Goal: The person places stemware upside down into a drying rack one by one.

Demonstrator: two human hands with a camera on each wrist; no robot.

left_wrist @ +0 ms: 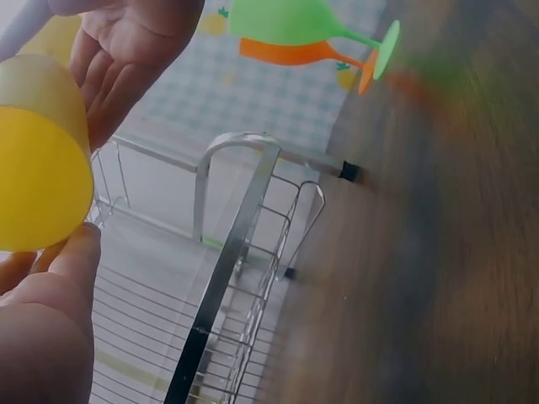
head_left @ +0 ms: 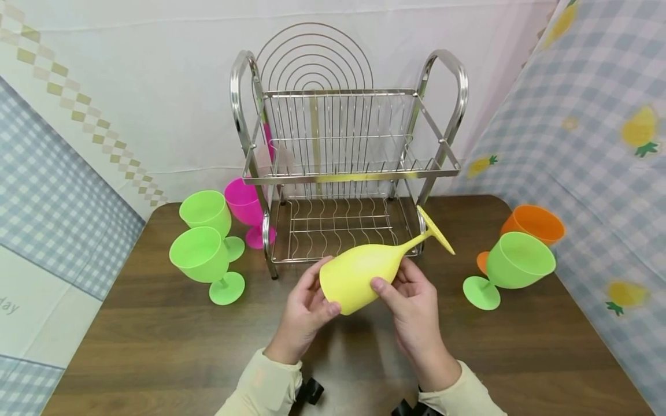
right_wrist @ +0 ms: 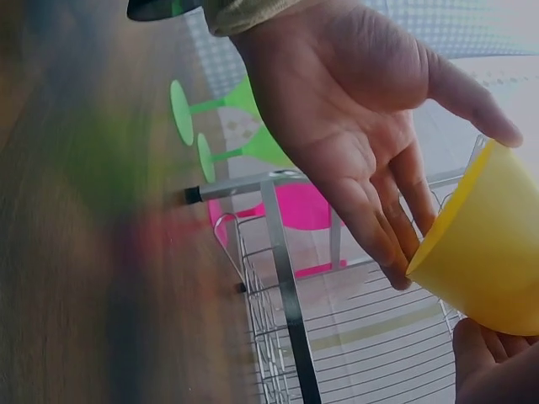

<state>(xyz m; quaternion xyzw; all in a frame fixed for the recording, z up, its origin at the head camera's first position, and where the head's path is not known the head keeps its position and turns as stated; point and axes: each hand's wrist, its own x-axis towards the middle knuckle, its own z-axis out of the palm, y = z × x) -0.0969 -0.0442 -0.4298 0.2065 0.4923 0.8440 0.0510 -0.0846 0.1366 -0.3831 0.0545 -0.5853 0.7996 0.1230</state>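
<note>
A yellow plastic goblet lies tilted between both hands, its mouth toward the lower left and its foot toward the upper right. My left hand grips it at the rim, thumb and fingers on opposite sides. My right hand holds the bowl near the stem, its thumb across the near side. The right wrist view shows the left hand spread across the goblet's mouth. Behind the goblet stands a two-tier metal dish rack, partly covered by it in the head view.
Left of the rack stand two green goblets and a magenta goblet. To its right are a green goblet and an orange goblet. They share a brown wooden table, with patterned cloth hanging around it.
</note>
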